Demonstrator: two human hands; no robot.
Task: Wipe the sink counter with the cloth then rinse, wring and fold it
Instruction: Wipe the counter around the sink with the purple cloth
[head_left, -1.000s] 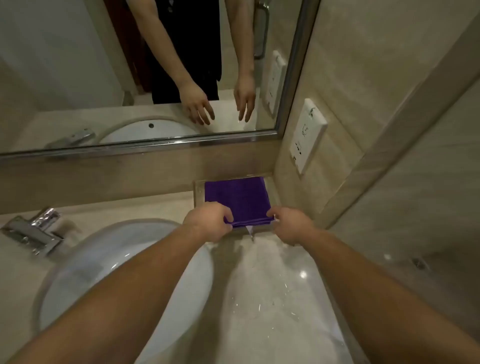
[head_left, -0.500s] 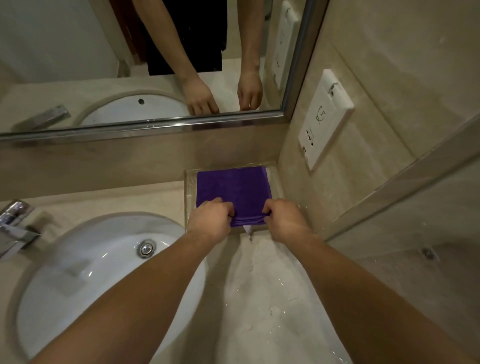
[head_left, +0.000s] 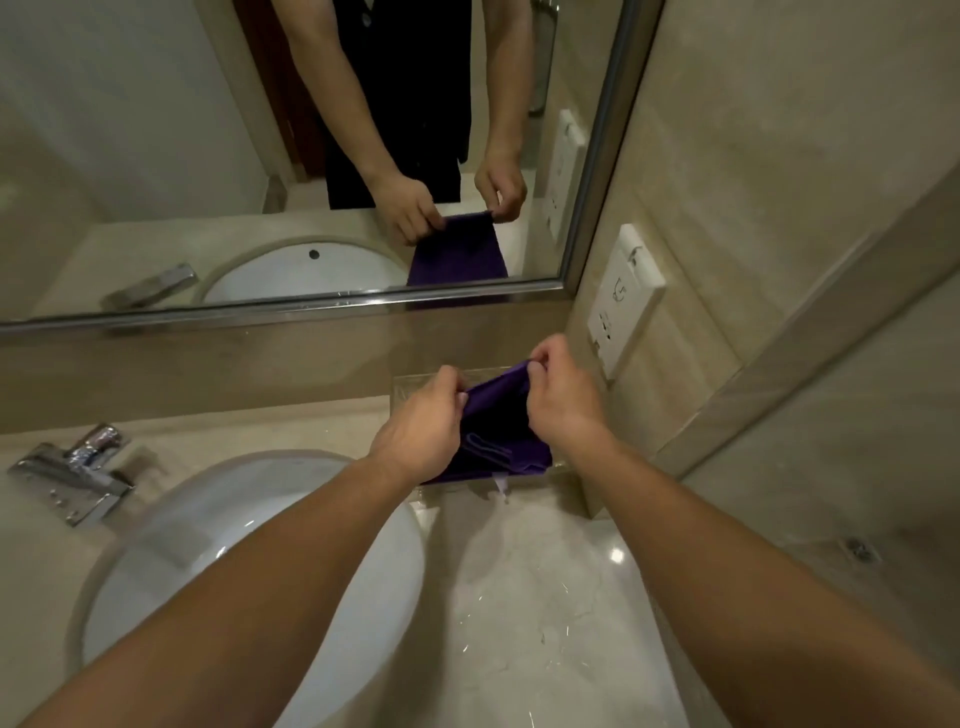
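Head view shows you pinching the purple cloth (head_left: 498, 436) by its top edge, left hand (head_left: 421, 436) and right hand (head_left: 563, 400) side by side, the fabric hanging over the clear tray (head_left: 410, 387) at the counter's (head_left: 545, 597) back corner, with the sink (head_left: 260, 561) nearer your left.

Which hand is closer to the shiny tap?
Left. The left hand holds the cloth on the side toward the tap; the right hand holds its far side, nearer the socket.
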